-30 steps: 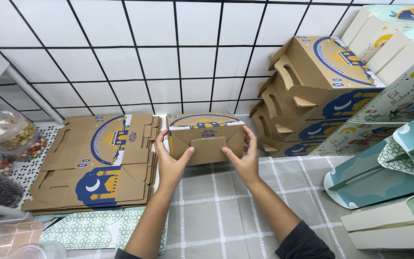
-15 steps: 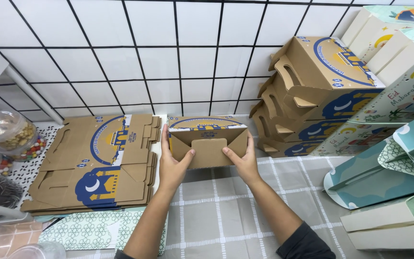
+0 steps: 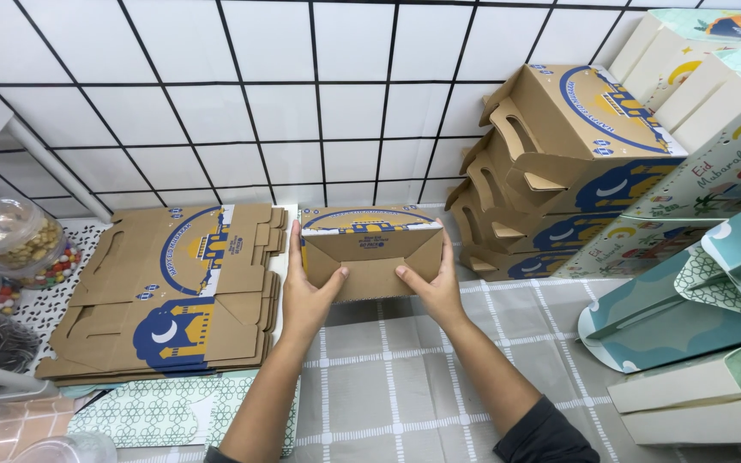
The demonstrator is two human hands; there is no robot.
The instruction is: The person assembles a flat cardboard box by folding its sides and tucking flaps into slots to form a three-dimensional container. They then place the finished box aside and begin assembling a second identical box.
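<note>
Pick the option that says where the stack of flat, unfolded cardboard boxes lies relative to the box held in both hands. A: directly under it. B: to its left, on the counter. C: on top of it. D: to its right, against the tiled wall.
B: the flat cardboard stack lies on the counter left of the brown box, which the left hand and right hand grip at its sides; the folded boxes stand on the right.

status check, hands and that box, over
Left hand and right hand grip the cardboard box by its sides, thumbs on the bottom flaps. Flat box stack lies left, folded boxes right.
</note>
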